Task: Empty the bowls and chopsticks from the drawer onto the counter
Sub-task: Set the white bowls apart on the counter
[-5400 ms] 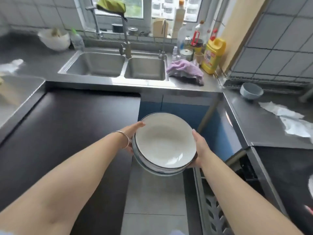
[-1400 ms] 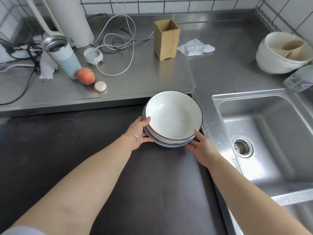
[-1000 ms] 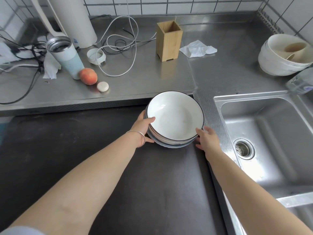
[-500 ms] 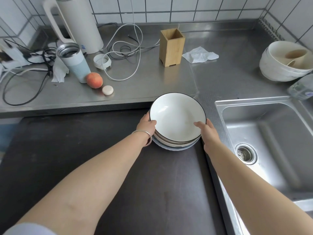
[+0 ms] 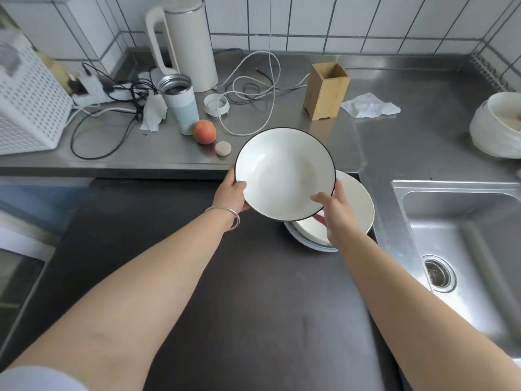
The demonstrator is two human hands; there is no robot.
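A white bowl with a black rim [image 5: 284, 172] is lifted off the stack and held tilted above the dark counter [image 5: 197, 277]. My left hand [image 5: 232, 194] grips its left edge and my right hand [image 5: 332, 210] grips its lower right edge. Below and to the right, the remaining stack of bowls [image 5: 353, 204] rests on the dark counter near the steel edge, partly hidden by the held bowl and my right hand. No chopsticks or drawer are in view.
On the steel counter [image 5: 394, 142] behind stand a wooden holder [image 5: 325, 91], a peach [image 5: 204, 132], a tumbler [image 5: 180, 104], a white kettle [image 5: 183, 40], cables [image 5: 253, 86] and a tissue [image 5: 369, 105]. A sink [image 5: 465, 244] lies right; white bowls [image 5: 499, 125] sit far right.
The stack was set down on the dark counter. Both hands then lifted the top black-rimmed bowl up and to the left, uncovering the bowls beneath.
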